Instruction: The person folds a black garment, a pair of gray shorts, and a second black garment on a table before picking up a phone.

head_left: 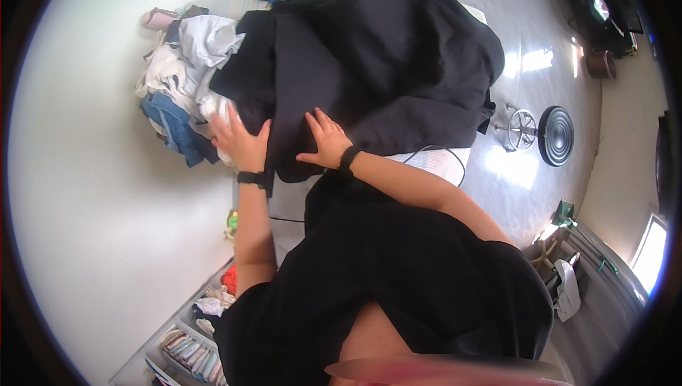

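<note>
A large black cloth garment [383,52] lies spread over the table, with a folded-over strip near its left side and loose wrinkles toward the right. My right hand [329,143] rests on its near edge, fingers apart and palm down. At the garment's left edge is my left hand [244,146], fingers spread, between the black cloth and a heap of white clothes [206,41]. The left fingertips are slightly blurred and overlap a white piece; whether they touch it I cannot tell. Blue denim [172,126] hangs off the heap's near side.
A pale wall [85,173] borders the left. On the floor at right stand a wheeled stool base [523,130] and a round black seat [555,136]. A black cable [462,165] loops at the table's near edge. Bins of folded cloth [192,354] sit at lower left.
</note>
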A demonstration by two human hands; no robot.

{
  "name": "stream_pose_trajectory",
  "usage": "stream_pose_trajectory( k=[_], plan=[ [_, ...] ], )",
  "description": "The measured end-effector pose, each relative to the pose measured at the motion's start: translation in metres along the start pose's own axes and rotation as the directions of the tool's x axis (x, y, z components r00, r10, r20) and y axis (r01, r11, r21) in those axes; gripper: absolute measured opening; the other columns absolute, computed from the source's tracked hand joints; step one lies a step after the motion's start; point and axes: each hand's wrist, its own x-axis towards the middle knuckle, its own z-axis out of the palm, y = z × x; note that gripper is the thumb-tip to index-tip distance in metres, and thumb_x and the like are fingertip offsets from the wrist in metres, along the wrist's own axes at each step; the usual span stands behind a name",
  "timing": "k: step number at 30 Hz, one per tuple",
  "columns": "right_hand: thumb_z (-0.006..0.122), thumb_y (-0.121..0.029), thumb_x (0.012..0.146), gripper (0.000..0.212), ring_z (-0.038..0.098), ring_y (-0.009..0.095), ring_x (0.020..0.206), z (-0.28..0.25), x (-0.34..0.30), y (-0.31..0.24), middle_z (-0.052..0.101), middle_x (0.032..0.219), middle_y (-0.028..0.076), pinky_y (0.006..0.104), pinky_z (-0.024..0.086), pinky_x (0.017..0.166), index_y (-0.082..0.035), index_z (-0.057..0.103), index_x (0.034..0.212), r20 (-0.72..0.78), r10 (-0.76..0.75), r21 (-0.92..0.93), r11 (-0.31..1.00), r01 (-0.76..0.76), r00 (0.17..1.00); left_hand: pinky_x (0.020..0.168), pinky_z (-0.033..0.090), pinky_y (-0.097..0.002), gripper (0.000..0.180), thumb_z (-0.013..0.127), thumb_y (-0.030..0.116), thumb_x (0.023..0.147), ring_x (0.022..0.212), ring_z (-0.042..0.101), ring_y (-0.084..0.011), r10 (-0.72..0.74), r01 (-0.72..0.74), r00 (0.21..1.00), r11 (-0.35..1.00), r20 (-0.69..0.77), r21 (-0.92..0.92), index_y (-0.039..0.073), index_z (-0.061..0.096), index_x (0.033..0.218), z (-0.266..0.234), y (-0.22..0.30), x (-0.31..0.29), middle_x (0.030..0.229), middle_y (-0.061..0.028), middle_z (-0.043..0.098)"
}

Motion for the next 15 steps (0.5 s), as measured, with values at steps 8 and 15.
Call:
stream_pose_trajectory(
  k=[8,15],
  plan=[
    [0.07,-0.045,0.058,0.091,0.022,0.033,0.125,-0.01,0.086,-0.048,0.024,0.134,0.018,0.0498,0.02,0.099,-0.007,0.029,0.13,-0.118,-0.155,-0.33,0.938,0.109,0.981,0.096,0.027,-0.0313,0.093,0.074,0.019,0.06,0.115,0.036,-0.0259,-0.27,0.566,0.808,0.107,0.524,-0.817,-0.005,0.018,0.13,0.084,-0.065,-0.009,0.124,-0.0195,0.035],
    [0.063,-0.041,0.071,0.067,0.034,0.034,0.119,0.01,0.092,-0.016,0.034,0.13,0.02,0.0387,0.033,0.096,-0.004,0.039,0.122,-0.2,0.267,-0.167,0.939,-0.302,0.943,0.09,0.032,-0.0294,0.058,0.057,0.007,0.063,0.101,0.045,-0.0214,-0.293,0.518,0.806,-0.071,0.515,-0.852,-0.002,0.038,0.117,0.088,-0.085,0.031,0.111,-0.0106,0.048]
  ],
)
